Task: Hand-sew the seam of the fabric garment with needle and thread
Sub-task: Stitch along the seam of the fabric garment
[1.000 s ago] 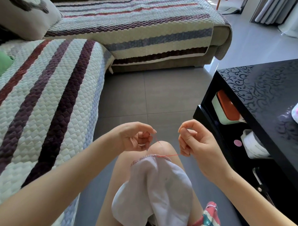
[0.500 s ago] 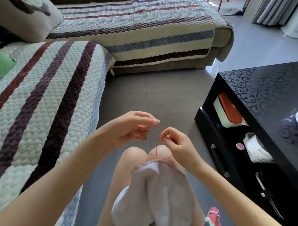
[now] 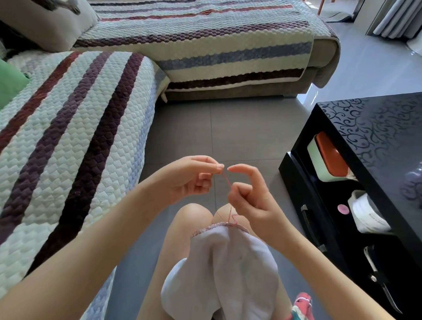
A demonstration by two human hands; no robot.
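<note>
Your left grip [image 3: 192, 177] pinched the red thread [image 3: 225, 179] at fingertips; right grip [image 3: 249, 194] pinched it lower, forefinger lifted. White garment [image 3: 228, 261] draped over your knees [image 3: 193, 214], thread running down to its seam [image 3: 217, 226].

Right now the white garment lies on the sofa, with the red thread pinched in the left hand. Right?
Not quite. The head view shows the garment draped over the person's knees, not on the sofa. The rest holds: the left hand pinches the red thread.
</note>
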